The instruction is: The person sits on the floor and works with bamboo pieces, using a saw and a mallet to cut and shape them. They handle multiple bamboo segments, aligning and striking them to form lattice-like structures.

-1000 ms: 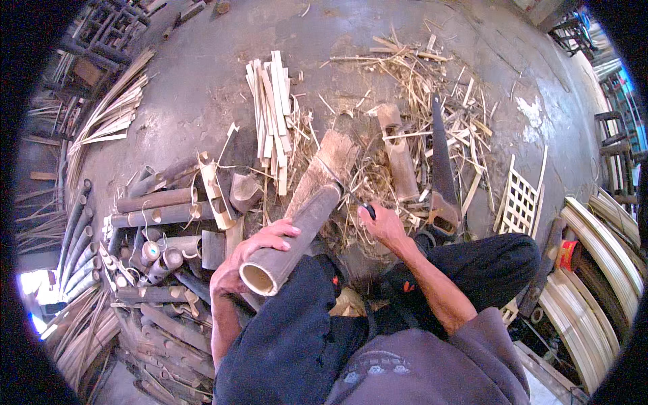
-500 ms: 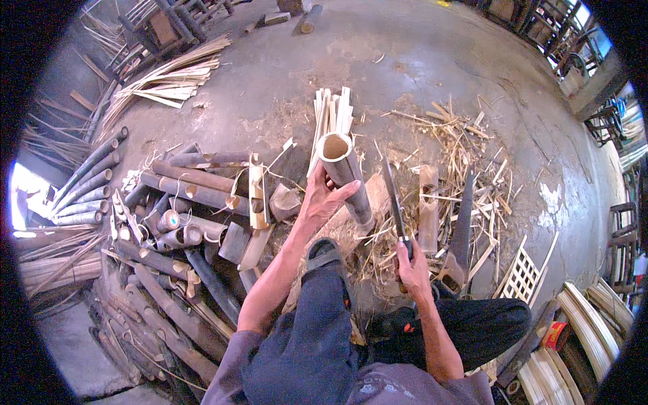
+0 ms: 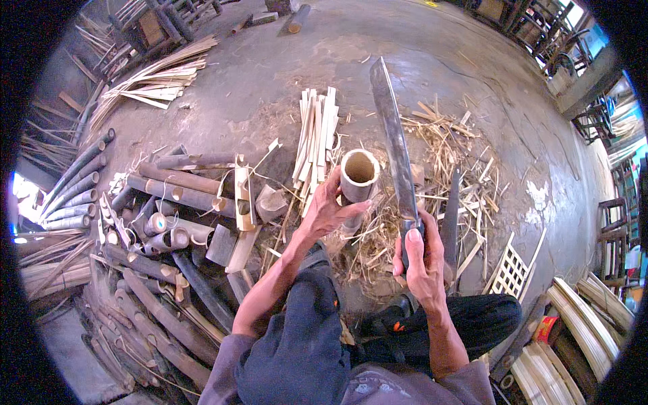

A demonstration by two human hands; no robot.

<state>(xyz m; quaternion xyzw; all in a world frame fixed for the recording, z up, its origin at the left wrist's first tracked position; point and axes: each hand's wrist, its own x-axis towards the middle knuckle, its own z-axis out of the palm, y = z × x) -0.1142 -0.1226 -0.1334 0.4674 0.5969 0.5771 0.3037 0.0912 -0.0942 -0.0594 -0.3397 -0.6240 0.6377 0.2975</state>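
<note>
Close in front of me stands a hollow bamboo tube (image 3: 360,174), upright and leaning a little, its pale cut rim facing up. My left hand (image 3: 327,210) is wrapped about its left side, thumb in front. A machete (image 3: 394,135) with a long dark blade rises just right of the tube. Its black handle is gripped in my right hand (image 3: 422,260), the thumb laid along it. Blade and tube look apart. What the tube's lower end rests on is hidden by my hand and the shavings.
A bundle of split bamboo strips (image 3: 316,135) lies beyond the tube. Shavings (image 3: 466,196) litter the right, beside a hand saw (image 3: 451,216). Cut bamboo poles (image 3: 182,189) pile up at left. A lattice of strips (image 3: 511,271) and curved slats (image 3: 580,314) lie at lower right.
My right hand has raised the machete, its blade now reaching higher past the tube's rim. The tube, still in my left hand, has shifted right and stands more upright.
</note>
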